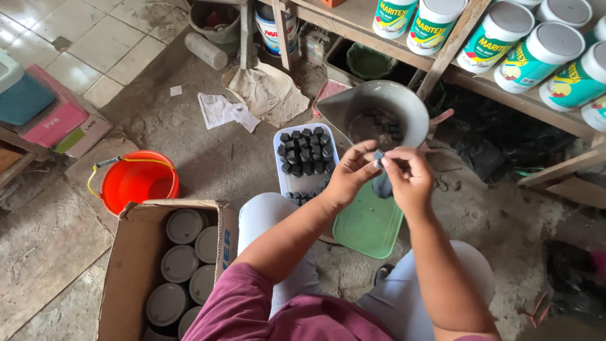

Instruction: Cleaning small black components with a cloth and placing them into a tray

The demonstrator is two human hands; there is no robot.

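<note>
Both hands meet over the floor, fingertips pinched together on one small dark nut. The left hand closes on it from the left, the right hand from the right, and a bit of dark cloth hangs below the right-hand fingers. Just beneath them lies a green tray, and beside it to the left a white tray packed with more dark nuts in rows. Behind the hands sits a grey metal scoop with a few nuts in it. Farther left stand an orange bucket and an open cardboard box of grey-lidded cans. Paint tubs line the wooden shelf at upper right.
</note>
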